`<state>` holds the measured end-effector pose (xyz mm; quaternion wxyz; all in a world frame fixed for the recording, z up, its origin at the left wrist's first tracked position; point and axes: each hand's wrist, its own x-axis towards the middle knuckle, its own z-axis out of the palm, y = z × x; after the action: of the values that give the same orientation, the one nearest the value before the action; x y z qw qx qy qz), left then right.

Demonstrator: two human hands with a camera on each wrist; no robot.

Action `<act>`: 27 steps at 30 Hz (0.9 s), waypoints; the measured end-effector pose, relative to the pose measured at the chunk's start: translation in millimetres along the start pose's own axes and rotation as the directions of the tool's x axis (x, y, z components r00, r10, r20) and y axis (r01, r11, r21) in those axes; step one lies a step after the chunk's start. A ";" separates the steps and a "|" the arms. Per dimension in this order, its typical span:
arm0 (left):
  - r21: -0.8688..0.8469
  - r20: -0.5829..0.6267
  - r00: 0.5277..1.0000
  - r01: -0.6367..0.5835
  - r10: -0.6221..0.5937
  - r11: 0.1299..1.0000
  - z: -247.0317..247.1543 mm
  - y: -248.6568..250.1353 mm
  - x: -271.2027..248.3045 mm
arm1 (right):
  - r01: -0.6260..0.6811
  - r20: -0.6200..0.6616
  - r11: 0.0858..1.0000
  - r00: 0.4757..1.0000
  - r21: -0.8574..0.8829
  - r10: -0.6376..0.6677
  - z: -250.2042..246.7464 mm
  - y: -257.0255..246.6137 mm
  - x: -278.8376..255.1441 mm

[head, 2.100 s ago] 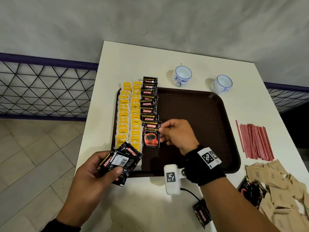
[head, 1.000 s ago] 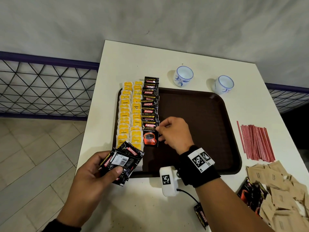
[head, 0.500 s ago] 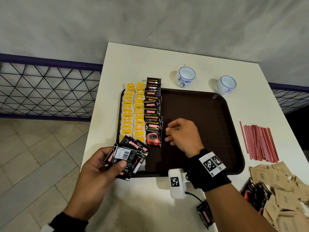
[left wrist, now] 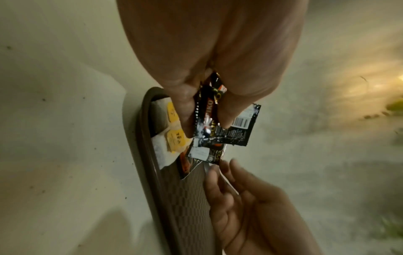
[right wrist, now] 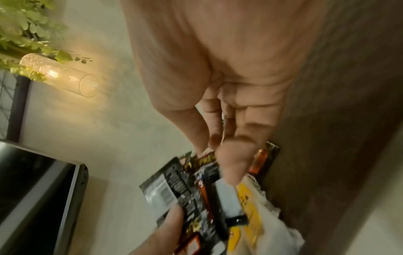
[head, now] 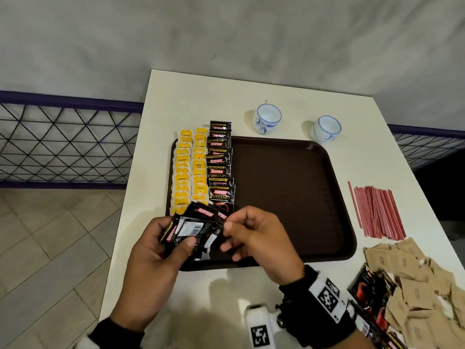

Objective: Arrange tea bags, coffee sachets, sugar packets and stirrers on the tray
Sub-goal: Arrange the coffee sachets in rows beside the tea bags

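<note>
- Left hand [head: 156, 250] grips a fanned stack of coffee sachets [head: 193, 227] over the tray's [head: 289, 197] near-left corner.
- Right hand [head: 254, 235], fingers curled, reaches the stack's right edge; pinch not confirmed.
- Sachets look light, thin, glossy, likely slippery: take one by its free corner, peel sideways.

café-like indoor corner; white table [head: 191, 102] by grey wall [head: 226, 34]; mesh railing [head: 63, 142]; tiled floor [head: 50, 248]
</note>
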<state>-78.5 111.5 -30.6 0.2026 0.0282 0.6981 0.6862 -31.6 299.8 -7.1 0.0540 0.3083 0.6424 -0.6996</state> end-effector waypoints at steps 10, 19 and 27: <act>0.422 0.273 0.942 -0.299 0.194 0.856 4.6 14.3 -10.6 | -0.165 0.222 0.925 0.971 0.343 0.091 -2.6 -2.6 -1.5; 0.392 0.310 0.933 -0.303 0.185 0.869 8.0 11.2 -12.5 | -0.004 -0.053 0.981 0.999 0.194 0.014 -5.6 7.7 10.4; 0.058 0.305 0.951 0.035 -0.051 0.998 -0.2 10.9 -3.2 | 0.192 0.049 0.976 0.981 -0.101 -0.188 -16.8 3.4 12.2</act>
<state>-78.2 111.0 -19.2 0.3224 0.1240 0.6762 0.6507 -33.7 318.8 -15.8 0.0158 0.2283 0.7038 -0.6725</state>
